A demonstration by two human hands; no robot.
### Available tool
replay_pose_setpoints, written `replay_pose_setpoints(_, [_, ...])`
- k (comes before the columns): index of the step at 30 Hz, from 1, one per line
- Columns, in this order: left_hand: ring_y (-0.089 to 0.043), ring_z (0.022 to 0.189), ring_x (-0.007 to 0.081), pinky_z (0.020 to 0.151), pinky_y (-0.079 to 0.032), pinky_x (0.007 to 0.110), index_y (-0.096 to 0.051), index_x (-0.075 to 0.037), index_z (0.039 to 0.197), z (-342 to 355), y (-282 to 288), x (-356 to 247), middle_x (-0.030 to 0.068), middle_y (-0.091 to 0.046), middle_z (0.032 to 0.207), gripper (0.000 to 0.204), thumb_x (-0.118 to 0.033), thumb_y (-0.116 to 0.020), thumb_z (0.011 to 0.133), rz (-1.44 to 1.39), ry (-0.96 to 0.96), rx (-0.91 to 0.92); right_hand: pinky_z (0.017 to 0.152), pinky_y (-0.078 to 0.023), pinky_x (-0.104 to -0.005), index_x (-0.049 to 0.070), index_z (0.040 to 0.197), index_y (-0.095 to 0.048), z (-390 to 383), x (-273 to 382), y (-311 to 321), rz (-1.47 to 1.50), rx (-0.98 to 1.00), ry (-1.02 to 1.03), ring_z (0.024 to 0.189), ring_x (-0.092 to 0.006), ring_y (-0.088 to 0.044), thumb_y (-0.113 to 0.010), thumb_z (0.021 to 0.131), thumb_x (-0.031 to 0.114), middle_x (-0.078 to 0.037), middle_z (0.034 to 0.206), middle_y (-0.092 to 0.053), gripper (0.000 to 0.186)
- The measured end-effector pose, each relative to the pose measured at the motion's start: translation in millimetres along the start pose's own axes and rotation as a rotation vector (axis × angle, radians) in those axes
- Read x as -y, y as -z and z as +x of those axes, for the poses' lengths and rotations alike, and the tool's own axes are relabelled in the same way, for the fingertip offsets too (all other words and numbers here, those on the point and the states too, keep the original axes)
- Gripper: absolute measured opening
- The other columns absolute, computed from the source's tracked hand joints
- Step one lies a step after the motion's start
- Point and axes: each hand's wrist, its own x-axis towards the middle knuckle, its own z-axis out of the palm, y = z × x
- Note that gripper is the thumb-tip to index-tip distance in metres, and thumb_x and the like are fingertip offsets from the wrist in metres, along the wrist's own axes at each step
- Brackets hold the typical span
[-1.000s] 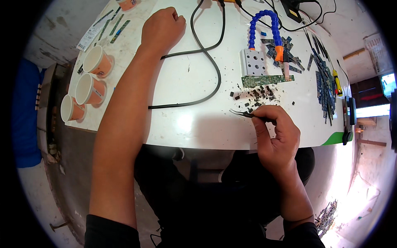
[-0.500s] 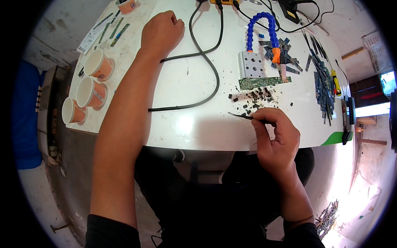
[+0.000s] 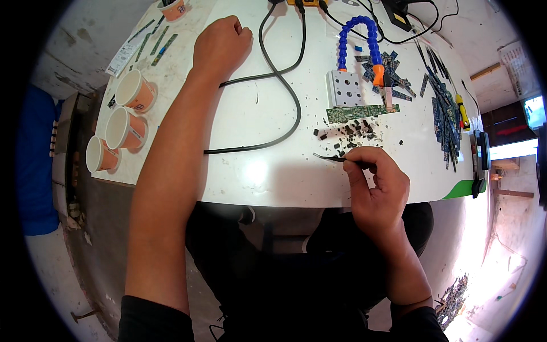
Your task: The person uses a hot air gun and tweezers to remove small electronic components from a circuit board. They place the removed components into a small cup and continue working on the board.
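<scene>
My right hand (image 3: 373, 185) pinches dark tweezers (image 3: 333, 158) near the front edge of the white table (image 3: 268, 176), their tips pointing left. Just beyond them lies a scatter of small dark chips (image 3: 347, 132) and a long green circuit board (image 3: 355, 113). The board is clamped under an orange-tipped blue segmented arm (image 3: 356, 31) on a grey block (image 3: 343, 88). My left hand (image 3: 221, 45) rests far out on the table as a closed fist, beside a looping black cable (image 3: 279, 85); whether it holds anything is hidden.
Three paper cups (image 3: 122, 126) stand along the table's left edge, another (image 3: 172, 8) at the far left corner. Several green board strips (image 3: 156, 40) lie near it. Piles of dark boards (image 3: 441, 111) and a yellow-handled tool (image 3: 461, 111) sit at right.
My right hand with the tweezers has shifted slightly; the left fist stays in place.
</scene>
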Motion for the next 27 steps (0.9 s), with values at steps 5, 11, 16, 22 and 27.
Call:
replay_pose_setpoints(5, [-0.066, 0.077, 0.0339, 0.074, -0.052, 0.042, -0.066, -0.003, 0.087, 0, 1, -1, 0.0161, -0.071, 0.082, 0.025, -0.026, -0.059, 0.089, -0.010, -0.014, -0.001, 0.078, -0.056, -0.0313, 0.001, 0.102, -0.068, -3, -3, -2, 0.066, -0.027, -0.094, 0.083, -0.0230, -0.072, -0.070, 0.087, -0.008, -0.012, 0.093, -0.072, 0.017])
replay_pose_setpoints(11, [-0.066, 0.079, 0.0365, 0.076, -0.052, 0.043, -0.065, -0.001, 0.087, -2, 1, -5, 0.0184, -0.069, 0.083, 0.024, -0.025, -0.062, 0.090, -0.014, -0.031, -0.026, 0.081, -0.055, -0.0275, -0.004, 0.104, -0.067, -6, 0, 22, 0.332, -0.161, -0.283, 0.086, -0.0141, -0.069, -0.069, 0.090, -0.008, -0.008, 0.096, -0.071, 0.015])
replay_pose_setpoints(16, [-0.066, 0.082, 0.0385, 0.076, -0.052, 0.045, -0.064, -0.001, 0.086, -1, 4, -11, 0.0193, -0.067, 0.086, 0.023, -0.023, -0.064, 0.092, -0.026, -0.012, -0.037, 0.077, -0.053, -0.0233, -0.005, 0.106, -0.067, 20, -16, 89, 0.161, -0.424, -0.257, 0.084, -0.0123, -0.067, -0.068, 0.094, -0.004, -0.008, 0.093, -0.071, 0.013])
replay_pose_setpoints(22, [-0.064, 0.079, 0.0381, 0.072, -0.051, 0.045, -0.061, 0.000, 0.082, 1, 6, -9, 0.0182, -0.066, 0.082, 0.023, -0.021, -0.065, 0.091, -0.078, 0.009, -0.030, 0.074, -0.053, -0.0247, -0.005, 0.098, -0.069, 154, -102, 132, 0.043, -0.526, -0.097, 0.078, -0.0117, -0.068, -0.069, 0.094, 0.009, -0.009, 0.083, -0.072, 0.014])
replay_pose_setpoints(27, [-0.062, 0.072, 0.0330, 0.070, -0.050, 0.042, -0.062, 0.001, 0.084, 2, 3, -12, 0.0168, -0.064, 0.078, 0.022, -0.020, -0.064, 0.091, -0.109, -0.001, -0.044, 0.075, -0.055, -0.0404, -0.001, 0.097, -0.072, 290, -177, 124, -0.398, -0.631, 0.082, 0.078, -0.0327, -0.072, -0.069, 0.089, 0.013, -0.018, 0.086, -0.074, 0.017])
